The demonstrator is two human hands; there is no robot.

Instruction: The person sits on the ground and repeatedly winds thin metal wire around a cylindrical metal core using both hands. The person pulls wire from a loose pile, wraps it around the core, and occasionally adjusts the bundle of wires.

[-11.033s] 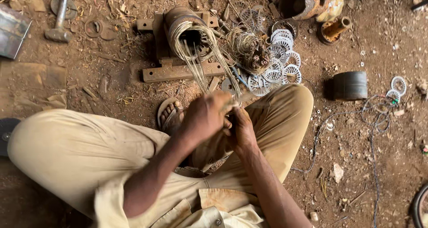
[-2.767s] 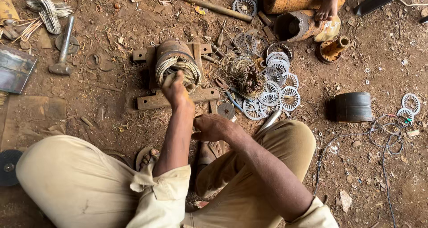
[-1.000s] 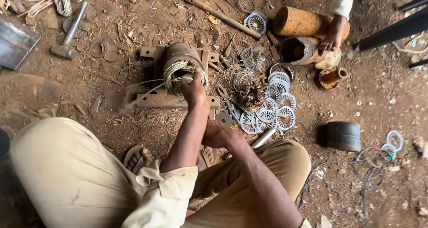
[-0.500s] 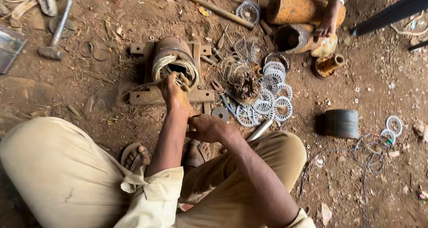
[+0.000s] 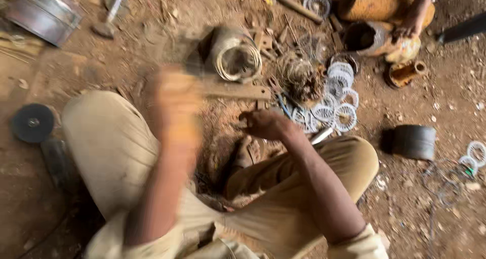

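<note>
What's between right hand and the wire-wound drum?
Head view: a flat metal bar lies between the right hand and the wire-wound drum; otherwise bare dirt.

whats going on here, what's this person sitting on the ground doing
A person sits on the dirt floor in tan trousers. The left hand is a motion blur above the left knee, so whether it holds anything cannot be told. The right hand hovers low in front, near a wooden bar and a metal cylinder wound with wire. White wire rings lie in a pile beyond. At top right another person's hand rests on a rusty pot.
</note>
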